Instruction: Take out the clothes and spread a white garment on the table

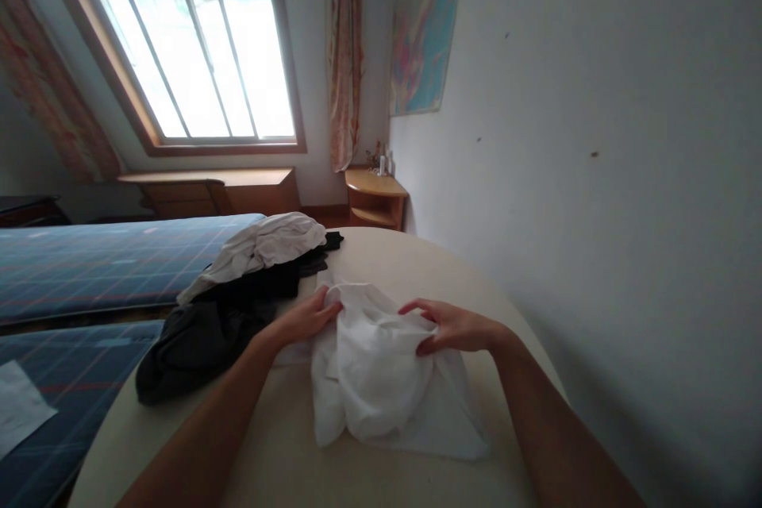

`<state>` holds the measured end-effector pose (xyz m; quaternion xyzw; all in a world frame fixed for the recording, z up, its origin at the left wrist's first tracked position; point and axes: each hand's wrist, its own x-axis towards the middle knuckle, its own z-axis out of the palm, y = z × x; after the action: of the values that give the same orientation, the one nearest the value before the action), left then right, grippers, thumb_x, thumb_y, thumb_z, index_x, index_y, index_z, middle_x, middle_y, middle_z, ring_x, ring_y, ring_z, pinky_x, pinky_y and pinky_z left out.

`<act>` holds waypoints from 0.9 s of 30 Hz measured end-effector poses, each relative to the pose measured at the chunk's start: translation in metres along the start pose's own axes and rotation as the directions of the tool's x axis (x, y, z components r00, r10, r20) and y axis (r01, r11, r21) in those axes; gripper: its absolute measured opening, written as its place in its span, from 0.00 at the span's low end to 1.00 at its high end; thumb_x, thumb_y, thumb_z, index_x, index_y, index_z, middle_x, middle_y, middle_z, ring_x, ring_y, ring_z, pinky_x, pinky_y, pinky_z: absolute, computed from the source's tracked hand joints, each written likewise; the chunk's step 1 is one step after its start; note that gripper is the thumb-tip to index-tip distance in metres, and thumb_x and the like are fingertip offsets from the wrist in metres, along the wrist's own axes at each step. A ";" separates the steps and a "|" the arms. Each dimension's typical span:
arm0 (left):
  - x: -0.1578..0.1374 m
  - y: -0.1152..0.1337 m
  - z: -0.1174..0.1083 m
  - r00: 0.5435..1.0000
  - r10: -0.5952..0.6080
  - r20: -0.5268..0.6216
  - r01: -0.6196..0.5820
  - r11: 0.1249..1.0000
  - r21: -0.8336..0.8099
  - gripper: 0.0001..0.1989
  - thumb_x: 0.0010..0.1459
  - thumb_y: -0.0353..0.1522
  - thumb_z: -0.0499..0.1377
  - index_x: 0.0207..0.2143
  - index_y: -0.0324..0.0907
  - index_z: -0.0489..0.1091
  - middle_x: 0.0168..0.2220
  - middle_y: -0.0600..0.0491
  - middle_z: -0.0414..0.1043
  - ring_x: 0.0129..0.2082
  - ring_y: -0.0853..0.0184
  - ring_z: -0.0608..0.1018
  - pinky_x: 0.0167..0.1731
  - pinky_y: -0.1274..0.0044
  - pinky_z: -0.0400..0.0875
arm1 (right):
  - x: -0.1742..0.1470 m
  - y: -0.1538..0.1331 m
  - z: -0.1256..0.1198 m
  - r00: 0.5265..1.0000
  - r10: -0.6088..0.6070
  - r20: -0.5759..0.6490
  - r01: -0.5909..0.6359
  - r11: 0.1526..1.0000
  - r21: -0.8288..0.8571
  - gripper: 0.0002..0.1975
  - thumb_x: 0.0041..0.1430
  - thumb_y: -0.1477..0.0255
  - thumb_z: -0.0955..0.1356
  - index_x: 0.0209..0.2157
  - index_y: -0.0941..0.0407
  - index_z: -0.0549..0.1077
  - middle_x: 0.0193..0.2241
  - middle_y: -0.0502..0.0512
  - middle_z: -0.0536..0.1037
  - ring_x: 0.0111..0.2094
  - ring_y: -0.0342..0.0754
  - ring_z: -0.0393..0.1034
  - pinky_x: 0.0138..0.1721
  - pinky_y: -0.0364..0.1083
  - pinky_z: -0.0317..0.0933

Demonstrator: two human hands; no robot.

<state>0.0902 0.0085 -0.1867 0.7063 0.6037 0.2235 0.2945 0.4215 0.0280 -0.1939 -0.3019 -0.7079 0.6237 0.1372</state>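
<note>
A crumpled white garment [381,381] lies on the cream round table [417,254] in front of me, its lower edge spread toward me. My left hand [309,313] grips its upper left edge, thumb on top of the cloth. At the upper right side, my right hand [446,325] pinches the fabric between thumb and fingers. The garment's exact kind does not show through the folds. Beside my left forearm is a heap of clothes: a dark grey garment [184,349], black cloth [267,283] and a light grey-white garment [267,242] on top.
Two blue plaid mattresses [119,262] are at the left, with a white sheet [21,405] on the nearer one. A wall [595,254] runs close along the right. Behind stand a corner shelf [375,184] with small items and a wooden desk [255,182] under the window.
</note>
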 end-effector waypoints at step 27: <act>-0.003 0.029 -0.039 0.920 -0.197 -0.340 0.123 0.966 -0.227 0.25 0.45 0.50 0.60 0.36 0.39 0.72 0.28 0.53 0.74 0.27 0.66 0.72 0.26 0.78 0.65 | 0.022 0.053 -0.031 0.818 -0.086 -0.569 -0.169 0.910 -0.379 0.13 0.58 0.62 0.66 0.32 0.59 0.71 0.31 0.56 0.78 0.31 0.46 0.68 0.33 0.44 0.59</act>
<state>0.0842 0.0086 -0.1386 0.5680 0.6776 0.3838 0.2663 0.4359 0.0683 -0.2429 -0.5132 -0.7418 0.3423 0.2630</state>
